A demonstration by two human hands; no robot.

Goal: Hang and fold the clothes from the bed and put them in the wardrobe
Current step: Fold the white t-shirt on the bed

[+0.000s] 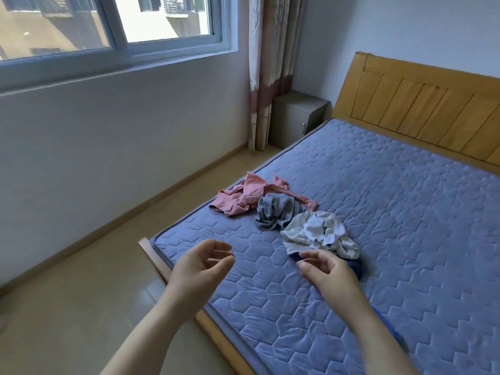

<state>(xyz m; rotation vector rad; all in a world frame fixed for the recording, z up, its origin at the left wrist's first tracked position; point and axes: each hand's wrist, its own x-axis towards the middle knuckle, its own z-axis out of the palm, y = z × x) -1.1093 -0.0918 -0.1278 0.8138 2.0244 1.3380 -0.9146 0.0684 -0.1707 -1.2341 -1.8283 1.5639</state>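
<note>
Far left: sliding window [108, 31] with building facades outside, plain white wall under it, tan floor [67, 293] running along the wall. Left hand [200, 263] hovers over the near-left corner of the bed [405, 212], palm turned inward. Its grip is slack: fingers loosely curled, thumb apart, holding nothing; can't tell if it touches the mattress. Wooden frame corner [147, 250] shows just left of that hand. The clothes sit in a loose cluster on the blue quilted mattress near its left edge, all crumpled. Pink garment [240, 198] is furthest left and furthest back. Grey garment [273, 212] touches it on the right and lies over a pink strap. Pale garment [319, 234] is nearest, touching the grey one. Behind them a curtain [270, 71] hangs in the room corner, with a grey nightstand [295, 117] just beside it, between curtain and headboard [433, 112]. Right hand [327, 274] hovers just in front of the pale garment, grip also slack, fingers half-curled and pointing left, pinching nothing. Dark blue garment [357, 267] pokes out from behind that hand, mostly hidden by it and the pale one. Blue strip [389, 326] beside the right forearm, can't tell what it is. The mattress runs right to the slatted wooden headboard.
</note>
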